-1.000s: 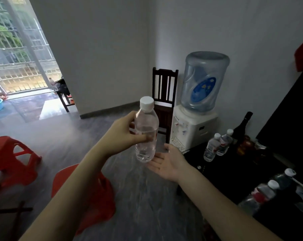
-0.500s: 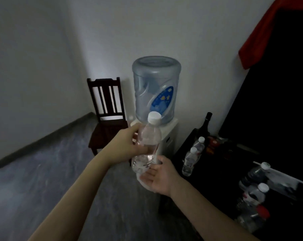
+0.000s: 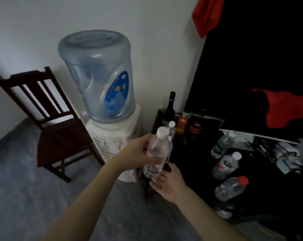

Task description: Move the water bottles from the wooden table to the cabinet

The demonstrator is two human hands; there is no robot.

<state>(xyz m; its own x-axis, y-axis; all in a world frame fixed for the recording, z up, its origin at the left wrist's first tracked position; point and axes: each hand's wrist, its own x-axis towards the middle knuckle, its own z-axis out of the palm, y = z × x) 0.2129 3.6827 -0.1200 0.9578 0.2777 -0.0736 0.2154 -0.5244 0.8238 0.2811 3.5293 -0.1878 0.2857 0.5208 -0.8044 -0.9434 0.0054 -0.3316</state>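
1. The left hand (image 3: pixel 136 152) is wrapped around the middle of a clear water bottle (image 3: pixel 156 153) with a white cap, holding it upright with a slight tilt.
2. The right hand (image 3: pixel 169 183) lies palm up and spread wide just under the bottle's base; contact with the base cannot be confirmed from this angle.
3. The held bottle is in the air at the left front edge of the dark cabinet top (image 3: pixel 196 164), between that edge and the white water dispenser (image 3: pixel 112 141).
4. On the cabinet top, right of the held bottle, three more water bottles lean or lie: a green-labelled one (image 3: pixel 222 145), a white-capped one (image 3: pixel 226 165), and a red-capped one (image 3: pixel 231 187).
5. Behind the held bottle, at the cabinet's back left corner, stand another small water bottle (image 3: pixel 171 129), a dark wine bottle (image 3: pixel 169 108) and two brown condiment bottles (image 3: pixel 182 126).
6. A dark wooden chair (image 3: pixel 48 129) stands left of the dispenser, well apart from the cabinet.
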